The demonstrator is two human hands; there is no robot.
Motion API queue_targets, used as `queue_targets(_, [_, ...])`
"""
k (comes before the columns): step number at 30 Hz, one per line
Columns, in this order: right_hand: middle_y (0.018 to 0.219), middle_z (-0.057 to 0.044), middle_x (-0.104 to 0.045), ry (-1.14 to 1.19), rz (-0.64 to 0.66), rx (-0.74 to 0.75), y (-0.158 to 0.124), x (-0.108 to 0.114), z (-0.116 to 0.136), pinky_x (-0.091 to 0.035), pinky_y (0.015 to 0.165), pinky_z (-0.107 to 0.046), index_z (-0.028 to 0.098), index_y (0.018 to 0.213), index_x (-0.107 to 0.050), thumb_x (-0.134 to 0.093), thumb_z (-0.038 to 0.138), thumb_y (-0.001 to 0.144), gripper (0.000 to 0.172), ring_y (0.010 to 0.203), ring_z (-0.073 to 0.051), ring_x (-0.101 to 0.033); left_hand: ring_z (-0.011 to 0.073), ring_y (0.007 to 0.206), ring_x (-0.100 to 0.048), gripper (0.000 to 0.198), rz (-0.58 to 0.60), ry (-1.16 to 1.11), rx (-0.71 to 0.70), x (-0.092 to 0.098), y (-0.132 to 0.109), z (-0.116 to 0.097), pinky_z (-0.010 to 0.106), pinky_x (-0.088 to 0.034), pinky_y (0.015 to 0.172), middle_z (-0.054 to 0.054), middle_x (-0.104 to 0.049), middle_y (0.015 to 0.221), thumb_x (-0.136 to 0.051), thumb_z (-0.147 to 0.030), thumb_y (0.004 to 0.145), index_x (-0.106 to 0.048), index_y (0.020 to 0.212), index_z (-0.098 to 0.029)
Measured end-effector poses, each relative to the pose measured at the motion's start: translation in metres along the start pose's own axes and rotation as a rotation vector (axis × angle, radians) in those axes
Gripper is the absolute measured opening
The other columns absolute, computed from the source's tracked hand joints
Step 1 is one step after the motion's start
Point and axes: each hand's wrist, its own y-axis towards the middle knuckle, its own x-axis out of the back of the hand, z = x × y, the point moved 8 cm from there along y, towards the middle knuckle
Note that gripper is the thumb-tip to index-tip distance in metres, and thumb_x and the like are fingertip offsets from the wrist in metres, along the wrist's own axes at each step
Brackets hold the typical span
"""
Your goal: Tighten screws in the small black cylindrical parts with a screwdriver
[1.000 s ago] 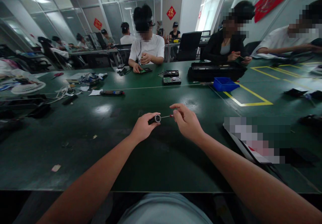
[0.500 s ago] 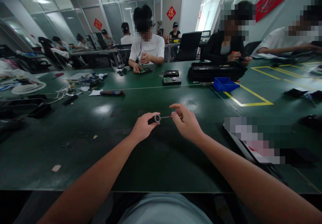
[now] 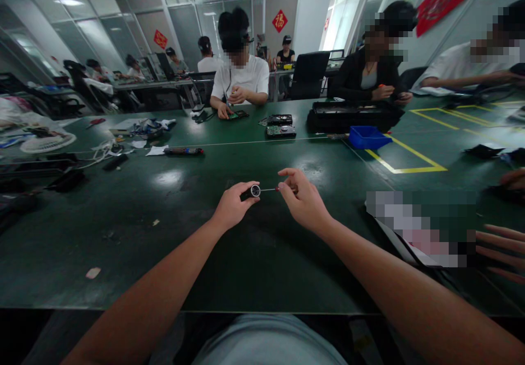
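Note:
My left hand (image 3: 232,206) is closed around a small black cylindrical part (image 3: 255,191), whose round end with a silvery rim faces me. In my right hand (image 3: 302,195) is a screwdriver (image 3: 268,190), its handle mostly covered by my fingers. The thin metal shaft points left and its tip meets the side of the cylinder. Whether the tip sits in a screw is too small to tell. Both hands are held above the dark green table (image 3: 229,277), near its middle.
A blue tray (image 3: 368,137) and a long black casing (image 3: 355,118) are ahead on the right. Opened hard drives (image 3: 280,131) lie ahead. A dark cylindrical tool (image 3: 184,151) rests on the left. Another person's hand (image 3: 502,247) reaches in at the right edge. Co-workers sit opposite.
Another person's hand has come into view at the right edge. My hands stay nearly in place, still holding the cylinder and screwdriver; my right fingers have shifted slightly.

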Motion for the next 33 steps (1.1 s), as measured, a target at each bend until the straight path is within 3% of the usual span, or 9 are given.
queue_targets(5, [0.070,0.000,-0.063,0.027,-0.001,-0.070,0.001,0.000,-0.007,-0.041,0.059,-0.031,0.022,0.102,-0.062,-0.041,0.038,0.099,0.027,0.062,-0.017,-0.059,0.0228,0.114,-0.061,0.040,0.026,0.003,-0.007,-0.003,0.000,-0.001,0.043,-0.044,0.105,0.004,-0.068,0.121,-0.071,-0.021,0.084,-0.066,0.123,-0.026])
queue_targets(9, [0.074,-0.001,-0.066,0.038,-0.026,-0.075,0.001,0.002,-0.007,-0.042,0.059,-0.031,0.022,0.112,-0.057,-0.049,0.035,0.095,0.023,0.061,-0.017,-0.060,0.0227,0.115,-0.061,0.040,0.027,0.004,-0.004,-0.003,0.000,-0.001,0.043,-0.044,0.104,0.004,-0.068,0.122,-0.071,-0.022,0.084,-0.065,0.124,-0.026])
queue_targets(13, [0.084,-0.005,-0.069,0.105,-0.070,-0.037,0.001,0.005,-0.004,-0.048,0.068,-0.033,0.021,0.097,-0.060,-0.058,0.036,0.091,0.017,0.074,-0.019,-0.065,0.0225,0.114,-0.061,0.041,0.026,0.006,0.010,-0.002,0.000,0.000,0.042,-0.044,0.104,0.004,-0.069,0.121,-0.071,-0.021,0.084,-0.065,0.124,-0.026])
queue_targets(17, [0.082,-0.005,-0.070,0.228,-0.092,-0.072,0.003,0.004,-0.009,-0.050,0.070,-0.034,0.020,0.093,-0.063,-0.056,0.038,0.092,0.019,0.074,-0.018,-0.065,0.0232,0.116,-0.060,0.042,0.034,0.015,0.008,-0.003,-0.001,-0.002,0.043,-0.044,0.104,0.004,-0.068,0.123,-0.071,-0.023,0.085,-0.065,0.126,-0.027])
queue_targets(27, [0.072,0.000,-0.062,0.670,-0.200,-0.296,0.007,-0.007,-0.047,-0.052,0.062,-0.031,0.020,0.084,-0.062,-0.063,0.048,0.086,0.028,0.063,-0.014,-0.059,0.0228,0.116,-0.060,0.042,0.002,0.036,-0.068,-0.001,0.003,-0.008,0.041,-0.043,0.105,0.005,-0.068,0.124,-0.071,-0.024,0.086,-0.064,0.127,-0.025])
queue_targets(30, [0.065,0.002,-0.057,0.873,-0.106,-0.473,0.008,-0.019,-0.060,-0.050,0.057,-0.030,0.020,0.079,-0.060,-0.066,0.049,0.083,0.029,0.056,-0.013,-0.054,0.0227,0.114,-0.061,0.041,0.033,0.064,-0.115,-0.001,0.003,-0.014,0.042,-0.044,0.102,0.004,-0.069,0.123,-0.070,-0.026,0.087,-0.063,0.127,-0.027])
queue_targets(33, [0.065,0.002,-0.056,0.824,-0.136,-0.463,0.009,-0.012,-0.060,-0.048,0.055,-0.029,0.021,0.079,-0.059,-0.064,0.048,0.084,0.028,0.054,-0.012,-0.052,0.0229,0.109,-0.061,0.039,0.063,0.113,-0.116,-0.001,0.003,-0.017,0.043,-0.044,0.099,0.004,-0.070,0.118,-0.069,-0.028,0.087,-0.064,0.126,-0.027])
